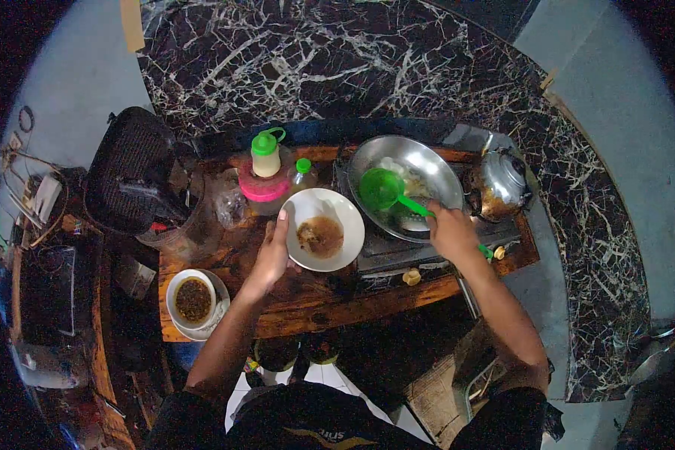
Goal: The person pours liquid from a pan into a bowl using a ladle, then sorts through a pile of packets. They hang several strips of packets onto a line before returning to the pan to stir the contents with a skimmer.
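Holding the rim of the round white bowl with brown sauce [325, 229], the left hand [271, 255] keeps it on the wooden bench [307, 307], just left of the shiny metal wok [405, 184]. The right hand [451, 231] is closed around the handle of the green plastic ladle [386, 191]. The ladle's long axis runs from this hand up-left, with its cup over the wok, near the bowl. A small white bowl of dark sauce [193, 300] stands well apart.

Kettle [500, 184] rt of stove; sauce bottle [265, 153]; small bowl [193, 300] lwr left.

Wooden table [307, 311] under stove [397, 255], bowls [195, 300].
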